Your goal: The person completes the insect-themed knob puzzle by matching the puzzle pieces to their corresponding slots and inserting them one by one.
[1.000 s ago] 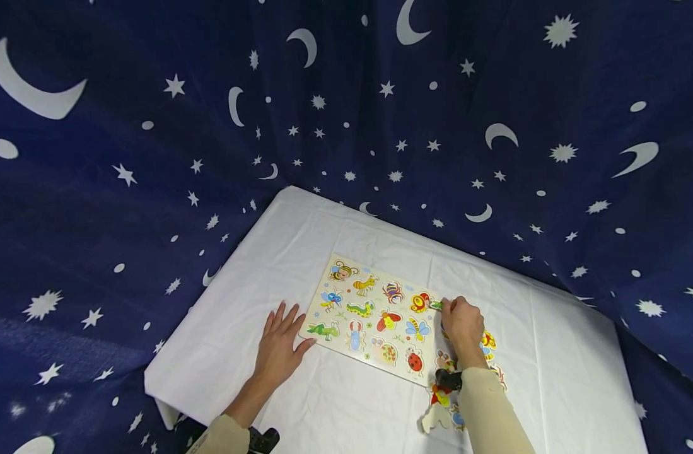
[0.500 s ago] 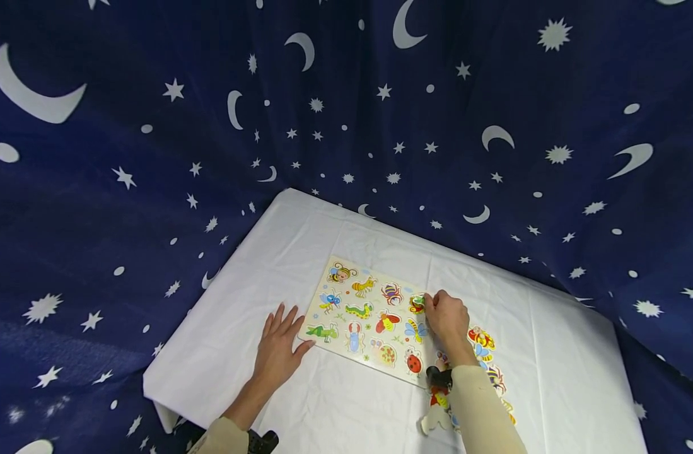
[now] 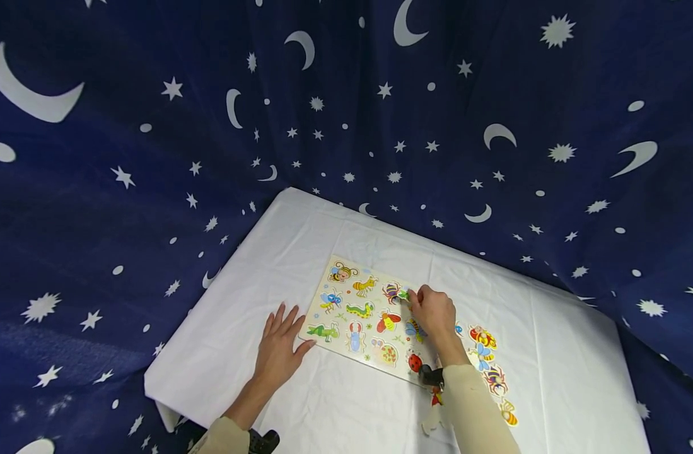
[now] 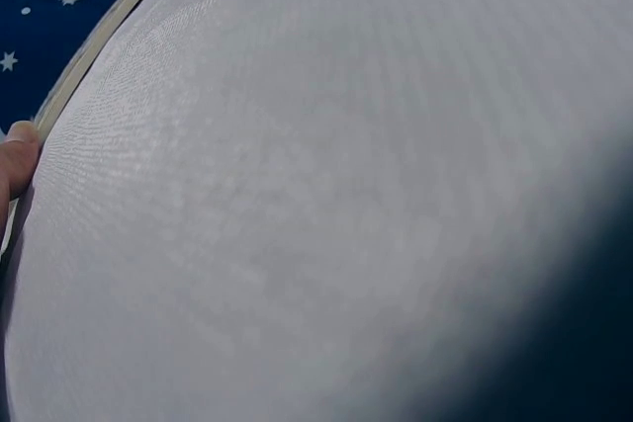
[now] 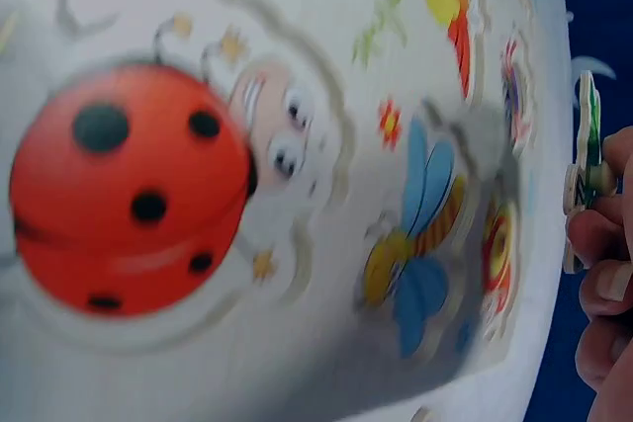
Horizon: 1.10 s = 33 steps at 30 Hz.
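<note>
A wooden insect puzzle board [image 3: 400, 360] lies flat on the table, with printed insects in its recesses. My right hand [image 3: 435, 312] pinches a small green puzzle piece [image 3: 403, 294] over the board's upper right part, close to the spider picture [image 3: 391, 292]. The right wrist view shows that green piece [image 5: 590, 130] edge-on, held upright between thumb and fingers above the board; which insect it is cannot be made out. My left hand [image 3: 278, 350] lies with fingers spread at the board's left edge, its thumb [image 4: 20, 157] touching the rim. The right hand and sleeve hide some loose pieces.
Loose insect pieces lie right of the board, among them a red-and-yellow piece [image 3: 482, 337], a blue-winged bee [image 3: 483, 357], a spider [image 3: 495, 380] and a wasp [image 3: 508, 413]. A pale piece [image 3: 433, 419] lies near the sleeve. A white cloth [image 3: 255, 265] covers the table.
My right hand has moved left across the board with the green piece, from the right edge past the red-and-yellow picture toward the spider. My left hand has stayed in place.
</note>
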Available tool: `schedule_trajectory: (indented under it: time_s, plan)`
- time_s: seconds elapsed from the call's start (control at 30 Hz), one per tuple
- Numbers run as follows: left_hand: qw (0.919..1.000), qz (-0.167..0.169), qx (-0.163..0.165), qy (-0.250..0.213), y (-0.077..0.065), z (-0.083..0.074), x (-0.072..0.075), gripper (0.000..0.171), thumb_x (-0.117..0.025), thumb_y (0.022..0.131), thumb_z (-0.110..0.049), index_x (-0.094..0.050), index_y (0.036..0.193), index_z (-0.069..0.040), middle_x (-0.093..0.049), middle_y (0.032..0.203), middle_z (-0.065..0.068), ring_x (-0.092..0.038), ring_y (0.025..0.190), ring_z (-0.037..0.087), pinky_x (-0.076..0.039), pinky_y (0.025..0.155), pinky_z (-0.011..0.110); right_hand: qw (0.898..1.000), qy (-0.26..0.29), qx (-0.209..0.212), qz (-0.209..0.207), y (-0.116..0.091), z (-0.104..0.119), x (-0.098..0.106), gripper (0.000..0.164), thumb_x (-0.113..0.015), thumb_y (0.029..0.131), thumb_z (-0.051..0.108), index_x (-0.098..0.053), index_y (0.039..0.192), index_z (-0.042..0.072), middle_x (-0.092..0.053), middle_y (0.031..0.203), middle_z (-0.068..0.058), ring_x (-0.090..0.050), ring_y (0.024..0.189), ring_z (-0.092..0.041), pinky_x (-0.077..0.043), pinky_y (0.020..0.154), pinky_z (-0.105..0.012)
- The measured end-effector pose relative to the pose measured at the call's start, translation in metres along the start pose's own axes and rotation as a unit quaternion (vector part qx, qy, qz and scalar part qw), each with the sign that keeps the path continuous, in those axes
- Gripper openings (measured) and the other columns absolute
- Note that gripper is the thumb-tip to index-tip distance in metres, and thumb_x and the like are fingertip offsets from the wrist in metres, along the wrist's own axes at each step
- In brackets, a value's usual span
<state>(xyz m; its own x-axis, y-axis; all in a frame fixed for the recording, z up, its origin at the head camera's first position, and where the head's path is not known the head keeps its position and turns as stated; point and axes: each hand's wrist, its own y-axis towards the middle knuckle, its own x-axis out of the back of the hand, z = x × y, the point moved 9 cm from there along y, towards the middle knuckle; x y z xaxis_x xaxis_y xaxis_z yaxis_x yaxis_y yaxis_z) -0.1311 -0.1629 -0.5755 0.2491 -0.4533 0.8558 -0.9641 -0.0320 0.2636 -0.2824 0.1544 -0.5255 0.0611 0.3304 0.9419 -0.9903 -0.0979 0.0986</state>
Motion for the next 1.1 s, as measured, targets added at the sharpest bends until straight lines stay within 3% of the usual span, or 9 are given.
schedule_trajectory:
  time_s: [0.13,0.4,0.77,1.1]
  plan:
    - [1.0,-0.004,-0.003,-0.006,0.0,-0.001,0.0,0.062,-0.077,0.081,-0.042,-0.062,0.13,-0.006,-0.049,0.148,0.014,-0.03,0.146,0.038,-0.021,0.119,0.055,1.0,-0.002,0.023,-0.011,0.001,0.014,0.002,0.036,-0.06,0.094,0.039,-0.055,0.069,0.013,-0.055,0.054,-0.003,-0.05,0.049,-0.023,-0.038,0.048,-0.035]
    - [1.0,0.003,0.001,-0.006,0.0,-0.001,0.0,0.062,-0.076,0.082,-0.042,-0.061,0.131,-0.006,-0.048,0.148,0.014,-0.029,0.146,0.037,-0.021,0.12,0.054,1.0,0.0,0.024,0.002,0.0,0.029,0.0,0.036,-0.059,0.095,0.042,-0.056,0.071,0.014,-0.056,0.056,-0.001,-0.051,0.051,-0.023,-0.039,0.05,-0.033]
    - [0.9999,0.007,0.007,-0.012,0.0,-0.001,0.001,0.062,-0.076,0.083,-0.041,-0.06,0.132,-0.006,-0.048,0.149,0.014,-0.028,0.147,0.037,-0.019,0.121,0.054,0.997,-0.004,0.079,-0.022,-0.01,0.059,-0.01,0.032,-0.063,0.093,0.036,-0.056,0.068,0.017,-0.054,0.053,0.003,-0.048,0.048,-0.016,-0.04,0.047,-0.034]
    - [0.9999,0.006,0.007,-0.007,0.0,0.0,0.001,0.062,-0.077,0.082,-0.04,-0.061,0.131,-0.007,-0.048,0.149,0.013,-0.029,0.147,0.036,-0.02,0.12,0.053,0.992,-0.014,0.128,-0.006,-0.022,0.093,-0.029,0.037,-0.065,0.091,0.037,-0.05,0.064,0.018,-0.047,0.049,0.007,-0.042,0.045,-0.011,-0.031,0.043,-0.027]
